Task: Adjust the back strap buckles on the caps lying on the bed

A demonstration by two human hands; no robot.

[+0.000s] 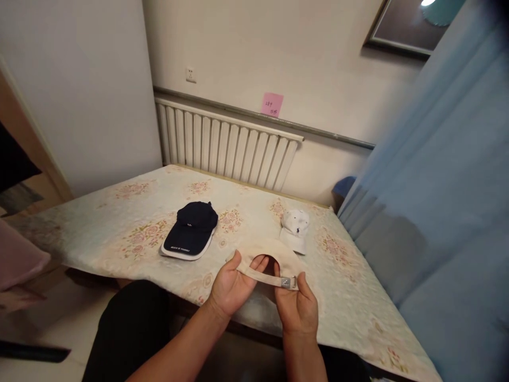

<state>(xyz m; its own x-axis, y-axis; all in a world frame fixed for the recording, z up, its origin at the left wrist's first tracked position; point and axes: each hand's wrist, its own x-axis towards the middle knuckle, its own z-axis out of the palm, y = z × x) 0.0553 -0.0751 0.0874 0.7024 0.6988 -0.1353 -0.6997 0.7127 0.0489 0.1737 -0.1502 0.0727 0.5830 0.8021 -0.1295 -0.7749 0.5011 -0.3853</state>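
Observation:
A cream baseball cap (292,260) is held up between my two hands over the near part of the bed, its back strap and metal buckle facing me. My left hand (234,284) grips the cap's left side, thumb on top and fingers inside the opening. My right hand (298,305) grips the right side beside the buckle, with the thumb along the edge. To the left lies a dark navy cap (193,228) with a white brim edge and small lettering. A white cap (295,231) with a small dark logo sits beyond my hands, to the right.
The flower-patterned cover (254,212) spreads over the bed in front of me. Behind it are a white radiator (230,140) and a pink note (272,104) on the wall. A blue curtain (429,212) hangs along the right. Part of another person's pink clothing (19,254) shows at left.

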